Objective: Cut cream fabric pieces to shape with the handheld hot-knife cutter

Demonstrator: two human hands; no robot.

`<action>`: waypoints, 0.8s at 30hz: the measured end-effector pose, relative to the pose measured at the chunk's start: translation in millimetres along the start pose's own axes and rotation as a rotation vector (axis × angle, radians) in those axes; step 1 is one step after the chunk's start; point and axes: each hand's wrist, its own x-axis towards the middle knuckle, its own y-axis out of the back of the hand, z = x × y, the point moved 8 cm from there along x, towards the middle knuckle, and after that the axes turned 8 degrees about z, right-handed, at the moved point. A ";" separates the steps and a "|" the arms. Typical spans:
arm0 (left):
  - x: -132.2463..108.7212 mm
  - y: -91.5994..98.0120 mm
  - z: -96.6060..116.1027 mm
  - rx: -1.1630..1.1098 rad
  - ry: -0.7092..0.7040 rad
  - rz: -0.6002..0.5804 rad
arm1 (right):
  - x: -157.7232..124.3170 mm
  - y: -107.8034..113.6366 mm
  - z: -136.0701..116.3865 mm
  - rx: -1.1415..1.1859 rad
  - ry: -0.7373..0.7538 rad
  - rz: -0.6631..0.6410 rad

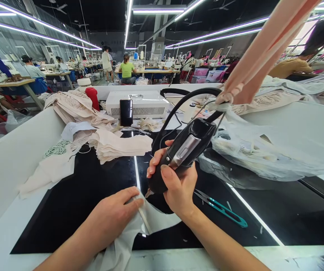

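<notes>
My right hand (179, 180) is wrapped round a black handheld electric tool (188, 145) with a silver lever plate, tilted down to the left. Its cable end hangs from a twisted pink fabric strip (269, 49). Under its lower end lies a pale fabric piece (162, 220) with a seam. My left hand (115, 214) pinches that fabric between thumb and fingers, just left of the tool. Part of the fabric drapes over the table's front edge. The tool's working tip is mostly hidden behind its body and my right hand.
Teal thread snips (224, 212) lie right of my right hand on the black tabletop (66, 210). Stacked beige fabric pieces (122, 145), a phone (126, 113) and a white metal box (136, 103) stand behind. A clear plastic bag (266, 154) is at right. People work farther back.
</notes>
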 end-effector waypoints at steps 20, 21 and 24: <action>18.2 15.4 19.2 0.014 -0.139 0.031 | 0.0 16.4 -15.4 -0.042 0.051 0.032; 18.8 12.2 21.0 0.003 -0.140 0.014 | -0.3 16.5 -14.8 -0.045 0.046 0.035; 16.2 1.8 21.5 -0.004 -0.117 -0.036 | -1.1 13.9 -12.5 -0.042 0.029 0.039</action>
